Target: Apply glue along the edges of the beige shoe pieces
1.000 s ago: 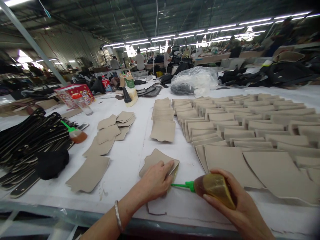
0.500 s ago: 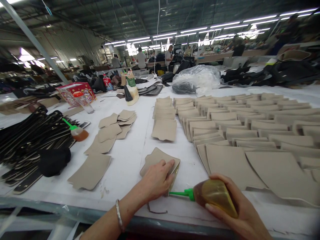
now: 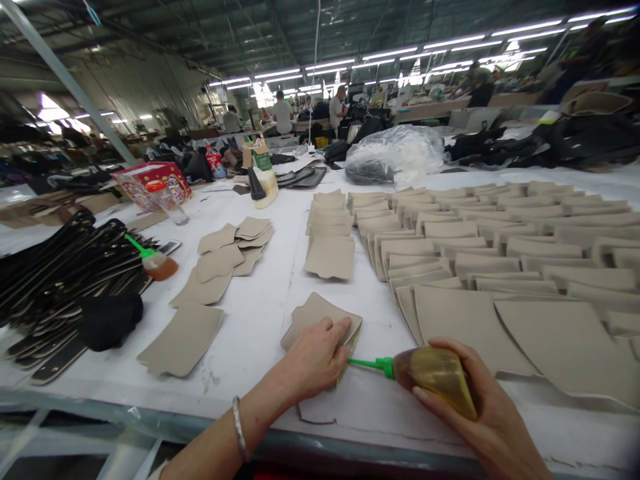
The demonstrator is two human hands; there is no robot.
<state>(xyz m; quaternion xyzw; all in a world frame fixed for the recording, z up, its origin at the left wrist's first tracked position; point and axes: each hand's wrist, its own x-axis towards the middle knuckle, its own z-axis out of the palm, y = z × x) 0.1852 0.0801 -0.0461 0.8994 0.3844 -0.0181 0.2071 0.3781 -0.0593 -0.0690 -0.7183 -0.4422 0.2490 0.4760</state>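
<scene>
My left hand [image 3: 317, 353], a bangle on its wrist, grips a beige leather-like piece [image 3: 313, 313] near its right corner. The index finger lies along the top, while the thumb is hidden below. A shiny wet-looking strip shows along the piece's right edge. My right hand [image 3: 480, 400] is wrapped round a squeeze bottle [image 3: 435, 380] of amber liquid, tilted nearly flat. Its thin green nozzle points left, with the tip at that strip beside my left fingers; whether it touches cannot be told.
Rows of overlapping beige pieces [image 3: 465, 320] cover the right side. Beige pieces also lie in a column [image 3: 330, 257] and a loose group [image 3: 183, 340]. At left are black straps [image 3: 55, 287], a second glue bottle [image 3: 160, 267] and a black bundle [image 3: 110, 320]. The table edge [image 3: 165, 423] is close.
The squeeze bottle in my right hand has moved away from me and slightly right, its nozzle tip following along the piece's edge. My left hand stays nearly where it was.
</scene>
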